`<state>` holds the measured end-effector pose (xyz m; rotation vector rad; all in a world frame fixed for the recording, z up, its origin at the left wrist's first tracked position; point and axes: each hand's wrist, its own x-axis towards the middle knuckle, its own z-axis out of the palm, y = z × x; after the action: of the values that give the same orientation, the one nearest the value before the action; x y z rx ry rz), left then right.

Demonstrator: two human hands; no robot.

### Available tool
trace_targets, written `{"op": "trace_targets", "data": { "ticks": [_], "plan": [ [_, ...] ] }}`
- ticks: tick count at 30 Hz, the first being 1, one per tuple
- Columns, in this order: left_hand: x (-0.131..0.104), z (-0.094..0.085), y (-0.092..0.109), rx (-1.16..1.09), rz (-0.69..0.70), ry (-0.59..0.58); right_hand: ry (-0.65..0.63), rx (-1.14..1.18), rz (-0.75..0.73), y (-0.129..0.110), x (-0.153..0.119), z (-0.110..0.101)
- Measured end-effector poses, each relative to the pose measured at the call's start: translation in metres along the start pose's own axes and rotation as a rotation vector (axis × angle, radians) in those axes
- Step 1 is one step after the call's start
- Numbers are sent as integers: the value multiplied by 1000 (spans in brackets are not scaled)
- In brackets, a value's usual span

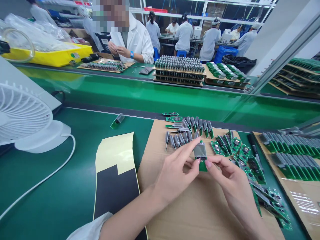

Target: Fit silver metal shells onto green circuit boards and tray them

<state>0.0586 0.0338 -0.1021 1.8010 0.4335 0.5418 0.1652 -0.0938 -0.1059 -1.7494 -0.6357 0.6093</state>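
Observation:
Between both hands is a small green circuit board with a grey display (200, 150), held above a cardboard sheet (185, 206). My left hand (176, 166) grips its left side and lower edge, with the index finger reaching to the top. At the lower right, my right hand (227, 173) pinches the board between thumb and fingers. Behind the hands, several similar boards with displays (180, 139) stand in rows on the cardboard. Loose green boards (246, 151) lie in a heap beside my right hand.
A black sheet with yellow backing (116, 186) lies left of the cardboard. A white fan (25, 113) stands at far left, its cable crossing the table. One board (117, 120) lies apart. Right, a tray (295, 190) bears rows of boards. A co-worker (132, 40) sits across the green conveyor.

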Motion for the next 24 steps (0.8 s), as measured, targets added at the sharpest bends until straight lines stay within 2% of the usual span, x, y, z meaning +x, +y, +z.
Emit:
{"op": "trace_targets", "data": {
  "ticks": [3, 6, 10, 16, 24],
  "plan": [
    [1, -3, -3, 147, 202, 6, -17, -63, -32, 0, -1, -1],
    [2, -4, -6, 217, 295, -18, -23, -26, -12, -1, -2, 0],
    [2, -4, -9, 304, 346, -17, -11, 50, 17, -3, -2, 2],
    [1, 0, -12, 444, 390, 8, 10, 16, 2, -2, 0, 5],
    [2, 4, -18, 397, 358, 30, -52, 110, 50, -4, 0, 3]
  ]
}}
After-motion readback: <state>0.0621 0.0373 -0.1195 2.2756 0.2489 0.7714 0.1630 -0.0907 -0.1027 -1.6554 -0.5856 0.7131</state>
